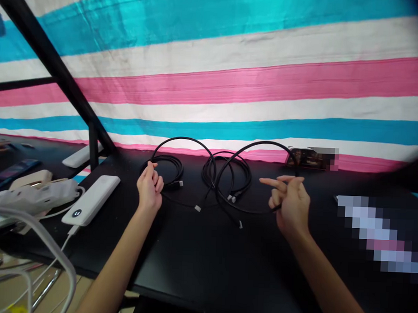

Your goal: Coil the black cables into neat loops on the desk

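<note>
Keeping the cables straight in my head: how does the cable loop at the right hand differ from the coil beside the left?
The loop sweeps wide; the coil is tighter. The loop shows one strand; the coil, several turns. The loop arches up to the right hand; the coil lies on the table by the left hand. Both are black.

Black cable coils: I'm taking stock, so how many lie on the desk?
2. One coil lies by the left hand, partly hidden behind it; the other coil lies farther right, partly behind the held cable. Others may be hidden.
</note>
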The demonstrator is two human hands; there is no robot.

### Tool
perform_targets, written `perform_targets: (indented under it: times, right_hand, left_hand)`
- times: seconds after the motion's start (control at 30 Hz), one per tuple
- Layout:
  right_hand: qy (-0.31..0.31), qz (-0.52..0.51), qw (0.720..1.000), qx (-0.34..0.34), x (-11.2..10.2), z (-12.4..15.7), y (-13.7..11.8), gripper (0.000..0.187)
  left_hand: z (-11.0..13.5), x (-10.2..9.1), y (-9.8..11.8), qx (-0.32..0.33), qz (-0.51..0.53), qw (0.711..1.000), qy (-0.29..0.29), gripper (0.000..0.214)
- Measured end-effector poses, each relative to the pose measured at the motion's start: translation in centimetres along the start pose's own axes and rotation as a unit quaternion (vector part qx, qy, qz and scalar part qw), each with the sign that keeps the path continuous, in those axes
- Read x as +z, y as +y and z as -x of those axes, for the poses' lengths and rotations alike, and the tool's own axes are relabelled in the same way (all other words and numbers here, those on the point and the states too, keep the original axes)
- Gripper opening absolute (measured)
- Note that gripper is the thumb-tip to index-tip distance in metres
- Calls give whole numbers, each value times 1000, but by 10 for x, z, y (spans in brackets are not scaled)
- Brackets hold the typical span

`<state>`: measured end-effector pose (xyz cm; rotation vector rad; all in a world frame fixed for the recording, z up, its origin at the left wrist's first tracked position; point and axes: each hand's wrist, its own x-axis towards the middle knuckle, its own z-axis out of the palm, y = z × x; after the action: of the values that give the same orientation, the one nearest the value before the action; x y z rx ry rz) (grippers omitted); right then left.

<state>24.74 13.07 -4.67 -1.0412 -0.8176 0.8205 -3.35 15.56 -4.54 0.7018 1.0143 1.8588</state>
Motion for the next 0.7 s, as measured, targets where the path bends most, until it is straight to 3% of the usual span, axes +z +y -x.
perform_targets:
  times: [0.13, 0.33, 0.5, 0.7]
  right_hand:
    - [15, -7, 1000, -19, -5, -5, -4, 36]
    - [-38, 29, 998, -43, -2, 0, -2, 42]
    - [-115, 109, 986, -48, 4, 12, 1, 40]
    - [-173, 183, 966, -57, 5, 20, 4, 38]
  left_hand:
    - [3, 2, -5, -2, -79, 994, -71, 27]
    - [18, 11, -18, -51, -246, 947, -201, 32]
    - [32, 18, -22, -149, -233, 915, -295, 44]
    - [43, 24, -19, -158, -232, 907, -314, 45]
